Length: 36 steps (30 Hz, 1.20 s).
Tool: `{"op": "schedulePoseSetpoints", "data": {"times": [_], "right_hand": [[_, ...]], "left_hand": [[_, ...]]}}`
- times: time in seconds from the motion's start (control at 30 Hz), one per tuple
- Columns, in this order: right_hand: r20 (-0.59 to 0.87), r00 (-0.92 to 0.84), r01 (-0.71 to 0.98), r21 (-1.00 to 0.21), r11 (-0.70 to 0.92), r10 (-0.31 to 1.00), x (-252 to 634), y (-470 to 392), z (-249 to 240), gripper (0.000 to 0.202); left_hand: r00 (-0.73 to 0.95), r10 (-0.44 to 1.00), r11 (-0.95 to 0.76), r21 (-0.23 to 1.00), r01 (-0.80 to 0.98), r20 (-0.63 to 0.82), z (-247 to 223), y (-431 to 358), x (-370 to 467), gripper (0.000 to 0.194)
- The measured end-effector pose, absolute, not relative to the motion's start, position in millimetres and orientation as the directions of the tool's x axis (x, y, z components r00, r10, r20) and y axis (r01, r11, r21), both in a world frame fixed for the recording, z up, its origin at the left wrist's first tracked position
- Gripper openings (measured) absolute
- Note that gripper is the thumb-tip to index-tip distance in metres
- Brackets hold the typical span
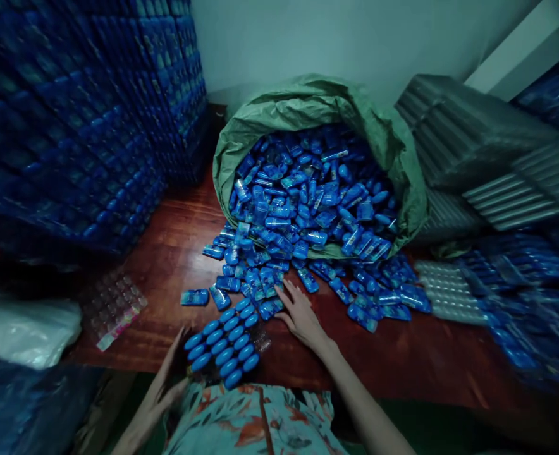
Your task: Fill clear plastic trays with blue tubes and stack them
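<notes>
My right hand (301,314) reaches to the near edge of a heap of small blue bottles (265,281). Its fingers are apart, and the tips are at one blue bottle (270,308); no firm hold on it shows. A clear tray filled with rows of blue bottles (222,341), rounded ends up, lies at the table's front edge against my body. Beside its left side is my left hand (168,373), fingers stretched and thumb apart, close to or touching the tray's edge. Some clear cells (262,341) show at the tray's right side.
Behind the heap, a green sack (403,158) lies open, spilling blue bottles onto the brown table (165,230). Tall stacks of filled packs (94,126) stand left. A clear tray (113,309) and plastic bag (28,328) lie nearer. At right are stacked empty trays (473,133) and more blue packs (521,297).
</notes>
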State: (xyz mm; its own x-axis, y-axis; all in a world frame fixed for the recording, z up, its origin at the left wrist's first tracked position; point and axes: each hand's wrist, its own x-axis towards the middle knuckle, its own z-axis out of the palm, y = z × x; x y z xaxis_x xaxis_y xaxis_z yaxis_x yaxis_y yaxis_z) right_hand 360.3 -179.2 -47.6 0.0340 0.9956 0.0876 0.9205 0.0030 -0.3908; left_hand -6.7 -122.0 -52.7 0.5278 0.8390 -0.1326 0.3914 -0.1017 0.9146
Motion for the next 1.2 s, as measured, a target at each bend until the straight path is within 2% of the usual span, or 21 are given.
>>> {"op": "schedulePoseSetpoints", "data": {"times": [0.17,0.27,0.37,0.47,0.53,0.63,0.73,0.8,0.87,0.93,1.03,1.1,1.2], "right_hand": [[0.158,-0.037,0.945,-0.315,0.086,0.987,347,-117,-45,0.063],[0.162,-0.159,0.923,-0.327,0.205,0.974,339,-79,-36,0.062],[0.139,-0.259,0.840,-0.457,0.294,0.956,336,-49,-25,0.059],[0.108,-0.270,0.709,-0.649,0.274,0.957,342,-41,-8,0.051],[0.125,-0.190,0.625,-0.750,0.218,0.974,350,-54,3,0.042],[0.197,0.136,0.528,-0.843,0.097,0.971,368,-101,8,0.033],[0.252,0.539,0.516,-0.853,-0.079,0.804,389,-159,-4,0.029],[0.261,0.682,0.528,-0.822,-0.212,0.683,400,-192,-17,0.031],[0.263,0.734,0.541,-0.784,-0.305,0.625,407,-213,-29,0.033],[0.261,0.743,0.556,-0.753,-0.352,0.617,412,-220,-40,0.036],[0.227,0.752,0.552,-0.730,-0.403,0.619,413,-207,-51,0.045],[0.201,0.760,0.547,-0.711,-0.442,0.618,409,-192,-54,0.051],[0.180,0.742,0.587,-0.640,-0.496,0.646,400,-175,-52,0.055]], "left_hand": [[0.367,0.892,0.100,0.908,0.407,-0.263,-40,-132,30,0.057],[0.369,0.890,0.106,0.908,0.405,-0.269,-35,-122,46,0.048],[0.396,0.886,0.071,0.915,0.396,-0.241,-38,-111,63,0.045],[0.377,0.905,0.035,0.918,0.394,-0.196,-43,-107,88,0.044],[0.372,0.918,-0.023,0.921,0.388,-0.134,-43,-105,107,0.041],[0.391,0.919,-0.102,0.921,0.377,-0.058,-42,-100,132,0.036],[0.426,0.904,-0.147,0.916,0.372,-0.028,-39,-94,147,0.033],[0.449,0.894,-0.181,0.921,0.344,0.008,-36,-87,148,0.033],[0.432,0.899,-0.223,0.923,0.314,0.070,-31,-73,145,0.033],[0.330,0.930,-0.276,0.899,0.339,0.161,-26,-49,139,0.033],[0.176,0.943,-0.333,0.783,0.525,0.283,-20,-1,136,0.037],[0.241,0.934,-0.357,0.669,0.652,0.264,-19,28,139,0.044],[0.428,0.897,-0.409,0.581,0.703,0.113,-22,53,148,0.045]]}}
